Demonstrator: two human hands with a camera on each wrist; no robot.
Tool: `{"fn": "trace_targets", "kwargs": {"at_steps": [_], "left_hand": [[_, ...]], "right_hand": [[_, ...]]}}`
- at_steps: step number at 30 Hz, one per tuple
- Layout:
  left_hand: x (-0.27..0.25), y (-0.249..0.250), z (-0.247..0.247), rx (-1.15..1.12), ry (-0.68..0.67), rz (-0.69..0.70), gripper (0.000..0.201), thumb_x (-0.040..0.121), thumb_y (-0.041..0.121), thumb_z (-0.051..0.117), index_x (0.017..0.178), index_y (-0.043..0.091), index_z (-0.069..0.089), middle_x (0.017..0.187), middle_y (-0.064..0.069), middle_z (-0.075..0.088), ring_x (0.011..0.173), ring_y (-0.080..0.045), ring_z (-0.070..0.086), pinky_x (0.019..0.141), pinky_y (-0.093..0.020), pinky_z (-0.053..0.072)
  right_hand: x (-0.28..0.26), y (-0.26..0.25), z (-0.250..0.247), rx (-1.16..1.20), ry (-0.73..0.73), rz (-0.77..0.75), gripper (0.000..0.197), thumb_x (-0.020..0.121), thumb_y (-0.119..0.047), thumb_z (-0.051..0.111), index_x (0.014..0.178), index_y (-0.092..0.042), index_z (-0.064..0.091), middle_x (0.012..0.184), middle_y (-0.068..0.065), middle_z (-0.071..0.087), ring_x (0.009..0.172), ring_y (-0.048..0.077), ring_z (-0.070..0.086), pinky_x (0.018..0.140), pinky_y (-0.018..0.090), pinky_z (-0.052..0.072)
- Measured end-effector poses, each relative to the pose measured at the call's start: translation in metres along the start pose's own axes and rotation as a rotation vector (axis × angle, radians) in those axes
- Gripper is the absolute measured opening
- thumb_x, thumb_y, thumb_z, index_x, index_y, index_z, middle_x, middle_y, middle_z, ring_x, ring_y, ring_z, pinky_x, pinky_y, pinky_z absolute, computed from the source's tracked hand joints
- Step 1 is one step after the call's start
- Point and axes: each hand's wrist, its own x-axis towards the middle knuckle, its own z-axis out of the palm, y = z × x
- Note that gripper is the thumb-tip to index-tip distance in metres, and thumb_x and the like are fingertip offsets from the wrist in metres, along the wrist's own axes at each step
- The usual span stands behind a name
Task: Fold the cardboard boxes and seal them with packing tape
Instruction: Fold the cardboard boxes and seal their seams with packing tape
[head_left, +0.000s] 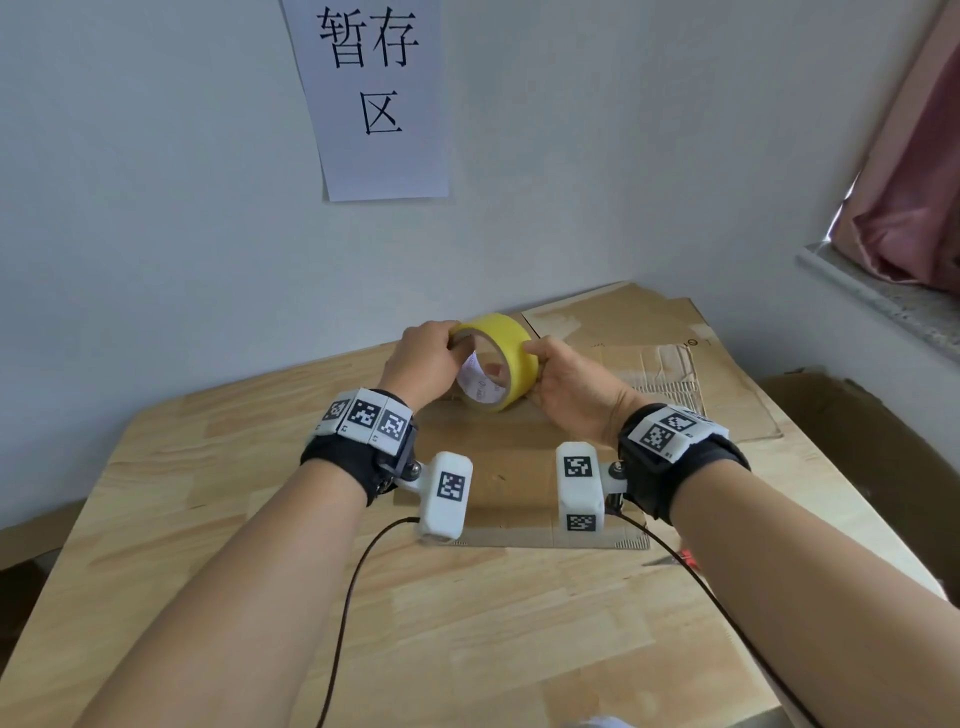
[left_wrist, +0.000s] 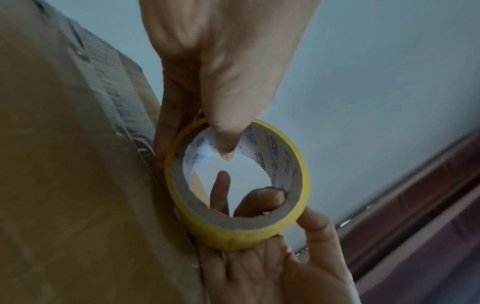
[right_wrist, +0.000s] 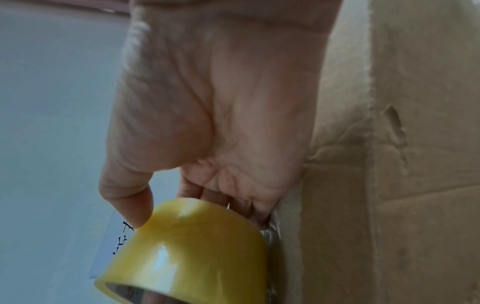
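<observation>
Both hands hold the yellow tape roll (head_left: 496, 361) above the flattened cardboard (head_left: 524, 467) on the worktop (head_left: 208, 571). Left hand (head_left: 423, 361) grips the rim, thumb inside the core; right hand (head_left: 569, 387) clasps the outer face. Judged step: locating the free end; peeling follows. Wall sign (head_left: 371, 93) reads 暂存区; core print illegible.

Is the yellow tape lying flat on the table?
No, the yellow tape roll is held up above the cardboard between the left hand and the right hand.
</observation>
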Motion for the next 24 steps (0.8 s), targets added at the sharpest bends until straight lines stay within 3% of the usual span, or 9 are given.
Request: {"fn": "trace_targets", "kwargs": {"at_steps": [4,7,11,12,14,16,18,21,24], "left_hand": [[0.001,0.000,0.006,-0.287,-0.050,-0.183,0.036,0.088,0.049,0.053,0.083,0.015,0.064,0.086,-0.007,0.068,0.078,-0.030,0.068,0.075,-0.045,0.056],[-0.002,0.007,0.012,-0.619,-0.080,-0.291,0.025,0.094,0.031,0.057,0.077,0.014,0.061,0.087,-0.010,0.067,0.072,-0.025,0.067,0.060,-0.033,0.059],[-0.006,0.012,0.016,-0.948,-0.163,-0.399,0.015,0.095,0.021,0.059,0.086,0.009,0.059,0.092,-0.011,0.067,0.076,-0.023,0.068,0.070,-0.038,0.060],[-0.005,0.011,0.015,-0.927,-0.163,-0.403,0.015,0.095,0.023,0.059,0.086,0.010,0.060,0.094,-0.011,0.068,0.076,-0.024,0.069,0.070,-0.037,0.060],[-0.003,0.007,0.007,-0.547,-0.117,-0.305,0.023,0.095,0.032,0.056,0.083,0.013,0.060,0.092,-0.012,0.069,0.070,-0.026,0.070,0.069,-0.036,0.060],[-0.002,0.003,0.000,0.013,0.023,-0.079,0.029,0.095,0.039,0.051,0.085,0.012,0.059,0.084,-0.009,0.068,0.066,-0.026,0.066,0.063,-0.032,0.053],[-0.002,0.003,-0.004,0.297,0.176,0.130,0.027,0.095,0.036,0.050,0.102,0.012,0.060,0.093,-0.009,0.065,0.081,-0.030,0.061,0.068,-0.033,0.046],[0.000,0.005,-0.005,0.335,0.229,0.270,0.027,0.097,0.031,0.048,0.114,0.014,0.060,0.100,-0.009,0.065,0.092,-0.034,0.060,0.074,-0.038,0.049],[0.002,0.001,-0.003,0.228,0.178,0.220,0.027,0.098,0.032,0.047,0.102,0.009,0.060,0.086,-0.011,0.064,0.086,-0.035,0.060,0.071,-0.038,0.048]], "right_hand": [[0.003,-0.001,-0.002,0.015,-0.027,0.010,0.035,0.092,-0.028,0.039,0.106,-0.005,0.062,0.104,0.014,0.065,0.104,0.028,0.053,0.112,0.044,0.032],[0.003,-0.002,-0.002,0.052,-0.031,-0.015,0.032,0.095,-0.021,0.035,0.099,-0.006,0.063,0.098,0.010,0.069,0.102,0.024,0.056,0.110,0.036,0.035],[0.006,-0.006,-0.002,0.050,-0.029,-0.027,0.030,0.096,-0.019,0.036,0.102,-0.003,0.060,0.100,0.011,0.067,0.094,0.021,0.059,0.106,0.034,0.038],[0.006,-0.005,-0.003,0.046,-0.023,-0.028,0.030,0.096,-0.019,0.036,0.103,-0.003,0.060,0.100,0.012,0.067,0.094,0.020,0.061,0.105,0.033,0.040],[0.006,-0.002,-0.003,0.052,-0.010,-0.035,0.031,0.096,-0.019,0.034,0.102,-0.002,0.060,0.100,0.013,0.068,0.095,0.020,0.062,0.102,0.030,0.043],[0.008,0.002,-0.003,0.058,0.004,-0.040,0.029,0.097,-0.018,0.036,0.099,-0.002,0.058,0.103,0.018,0.063,0.097,0.025,0.058,0.102,0.032,0.042],[0.008,0.002,-0.003,0.051,0.016,-0.031,0.028,0.097,-0.018,0.036,0.098,-0.001,0.058,0.104,0.021,0.059,0.096,0.026,0.056,0.100,0.033,0.044],[0.006,-0.001,-0.002,0.050,0.013,-0.027,0.030,0.098,-0.018,0.035,0.096,-0.001,0.060,0.095,0.017,0.065,0.094,0.025,0.059,0.099,0.034,0.044],[0.004,-0.002,-0.001,0.050,0.014,-0.025,0.032,0.098,-0.019,0.034,0.095,-0.001,0.060,0.093,0.016,0.064,0.094,0.025,0.058,0.100,0.033,0.043]]}}
